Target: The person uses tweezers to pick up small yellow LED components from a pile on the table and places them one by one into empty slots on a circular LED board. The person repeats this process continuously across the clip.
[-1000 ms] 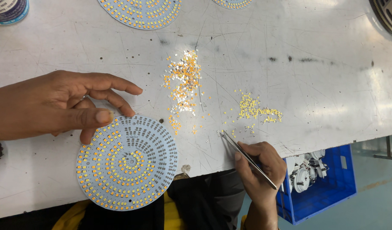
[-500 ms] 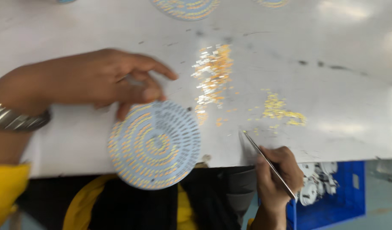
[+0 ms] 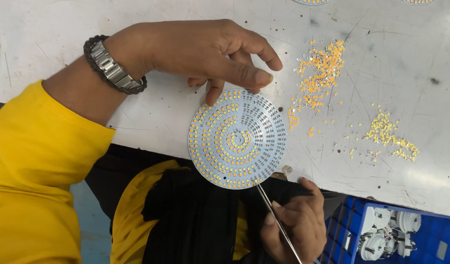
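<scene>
A round white LED circuit board [image 3: 237, 138] dotted with rings of small yellow chips lies at the near edge of the white table [image 3: 137, 112], partly overhanging it. My left hand [image 3: 205, 51] rests above it, fingertips touching the board's far rim. My right hand [image 3: 296, 222], below the table edge, grips metal tweezers [image 3: 276, 217] whose tip reaches the board's near rim. A dark metal watch [image 3: 112, 66] sits on my left wrist, next to a yellow sleeve.
Two loose heaps of tiny LED chips lie on the table, an orange heap [image 3: 320, 73] and a yellow heap [image 3: 389, 137]. A blue crate [image 3: 352, 230] with white lamp parts stands below the table at right. Edges of other round boards [image 3: 313, 2] show at the top.
The view has shifted left, bringing my watch and yellow sleeve into sight. My left hand closed in on the board's far rim. The tweezers' tip moved from the table onto the board's near rim.
</scene>
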Demonstrator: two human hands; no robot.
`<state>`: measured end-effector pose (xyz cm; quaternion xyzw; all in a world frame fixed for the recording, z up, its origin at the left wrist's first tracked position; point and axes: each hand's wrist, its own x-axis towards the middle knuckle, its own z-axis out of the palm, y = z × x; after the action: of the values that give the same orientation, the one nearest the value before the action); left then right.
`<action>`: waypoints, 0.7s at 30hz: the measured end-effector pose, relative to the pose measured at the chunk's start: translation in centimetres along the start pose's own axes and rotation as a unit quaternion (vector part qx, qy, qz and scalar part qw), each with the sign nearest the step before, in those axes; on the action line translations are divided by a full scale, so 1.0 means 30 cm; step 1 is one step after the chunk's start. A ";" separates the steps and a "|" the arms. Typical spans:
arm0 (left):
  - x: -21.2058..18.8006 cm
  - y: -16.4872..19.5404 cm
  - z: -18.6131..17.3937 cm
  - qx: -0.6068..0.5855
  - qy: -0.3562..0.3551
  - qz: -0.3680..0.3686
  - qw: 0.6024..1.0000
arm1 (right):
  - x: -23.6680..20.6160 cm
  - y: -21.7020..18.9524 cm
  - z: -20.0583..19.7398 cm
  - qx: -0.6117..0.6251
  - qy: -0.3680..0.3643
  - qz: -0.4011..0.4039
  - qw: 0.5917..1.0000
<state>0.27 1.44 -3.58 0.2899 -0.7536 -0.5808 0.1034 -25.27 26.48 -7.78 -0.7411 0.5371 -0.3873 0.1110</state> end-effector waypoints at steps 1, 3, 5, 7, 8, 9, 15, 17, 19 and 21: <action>-0.001 -0.002 0.000 -0.004 0.001 0.006 1.000 | -0.002 0.000 0.001 -0.002 -0.002 0.000 1.000; 0.000 -0.005 0.000 -0.010 0.000 0.010 1.000 | -0.005 -0.001 0.005 -0.007 -0.007 -0.001 1.000; 0.000 -0.006 0.000 -0.010 0.000 0.011 1.000 | -0.005 -0.004 0.006 -0.008 -0.009 0.001 1.000; 0.001 -0.006 0.000 -0.005 0.002 0.010 1.000 | -0.002 -0.008 0.007 -0.012 -0.011 0.000 1.000; 0.002 -0.005 0.000 -0.006 0.001 0.013 1.000 | 0.002 -0.010 0.007 -0.014 -0.013 -0.002 1.000; 0.003 -0.005 0.000 -0.008 0.000 0.015 1.000 | 0.005 -0.013 0.008 -0.017 -0.015 -0.005 1.000; 0.005 -0.010 -0.004 -0.016 -0.012 0.015 1.000 | 0.029 -0.024 0.005 -0.013 -0.013 -0.011 1.000; 0.009 -0.008 -0.007 -0.017 -0.018 0.012 1.000 | 0.034 -0.023 -0.007 0.011 -0.009 -0.004 1.000; 0.020 0.001 -0.008 -0.008 -0.025 0.016 1.000 | 0.044 0.000 -0.031 0.016 0.019 0.012 1.000; 0.033 0.012 -0.008 0.007 -0.025 -0.037 0.999 | 0.055 0.042 -0.065 0.004 0.070 0.040 0.997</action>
<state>-0.52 0.76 -3.35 0.3033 -0.7491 -0.5858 0.0607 -27.32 25.01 -6.44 -0.6900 0.5711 -0.4351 0.0913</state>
